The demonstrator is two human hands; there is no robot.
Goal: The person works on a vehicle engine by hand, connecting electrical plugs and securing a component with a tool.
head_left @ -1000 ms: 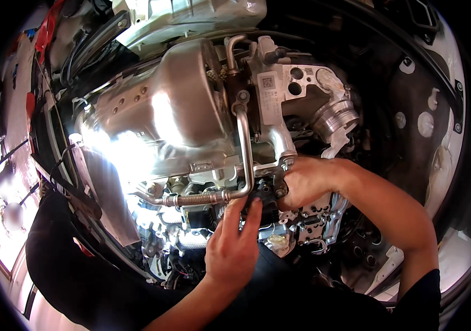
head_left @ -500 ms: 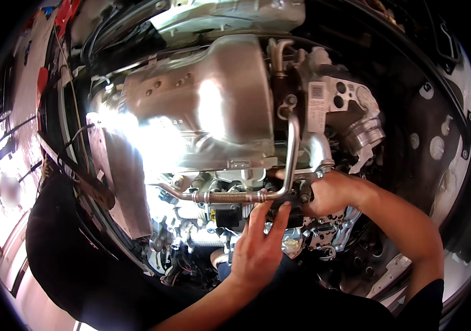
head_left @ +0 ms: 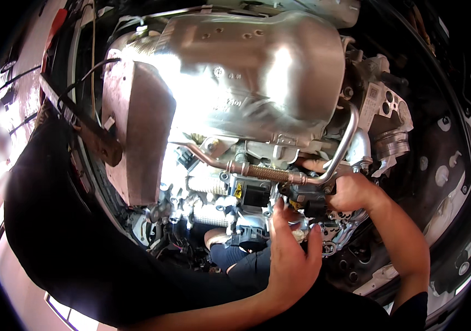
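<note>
My left hand [head_left: 293,263] was spread, thumb well apart from the fingers, and I found nothing pinched in it. Its longest fingertip pointed up toward the engine just below the pipe [head_left: 267,173]; whether it touched any part there, I could not tell. My right hand [head_left: 352,191] was curled beside the black block [head_left: 316,208], with one finger showing beyond the pipe's lower bend. The thumb and the grip were hidden, so I could not tell what, if anything, it pinched.

The block lay between my hands, close under the pipe. In my judgement the right hand came in from the side because the pipe barred a direct way from above; the left, I judged, stood ready at the near side, where there was more room.

Above the pipe, the heat shield [head_left: 257,83] overhung the rear and closed off that approach. To the left a metal panel [head_left: 139,132] stood beside the engine. To the right of the shield sat a round flange [head_left: 394,144]. Glare on the shield's left part hid its surface.
</note>
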